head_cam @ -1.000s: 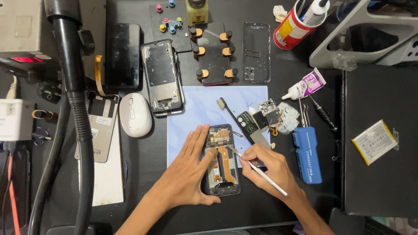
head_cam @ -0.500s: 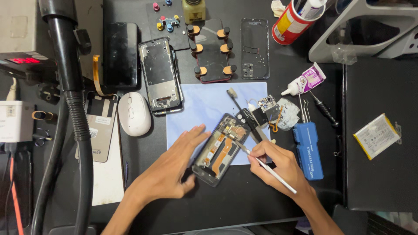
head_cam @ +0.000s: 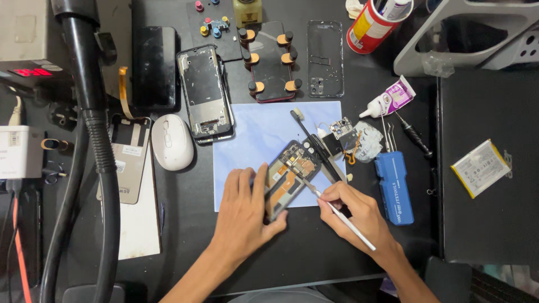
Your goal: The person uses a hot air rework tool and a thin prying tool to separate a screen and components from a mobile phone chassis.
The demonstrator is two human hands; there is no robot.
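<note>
The opened phone [head_cam: 289, 179] lies tilted on the blue mat [head_cam: 252, 134], its lower end near the mat's front edge and its upper end pointing toward the small pile of loose parts [head_cam: 351, 137] on the mat's right edge. The left hand [head_cam: 244, 213] rests flat over the phone's lower left side, fingers [head_cam: 259, 182] spread and laid along its edge, pinning it down rather than wrapped round it. The right hand [head_cam: 356, 213], just right of the phone, has its fingers closed round a thin white tool [head_cam: 342, 216] held like a pen; the tool's metal tip reaches in to the phone's inner boards, though whether it actually touches a part is hard to tell at this size.

A black brush [head_cam: 314, 143] lies across the mat just above the phone's upper end. A blue tool case [head_cam: 394, 188] sits on the dark tabletop [head_cam: 314, 252] right of the phone, beyond the right hand, with a small glue tube [head_cam: 388, 101] further up. Left of the mat sits a white mouse [head_cam: 172, 141], and above it a bare phone frame [head_cam: 205, 92]. A flat battery [head_cam: 482, 167] lies well apart to the right.
</note>
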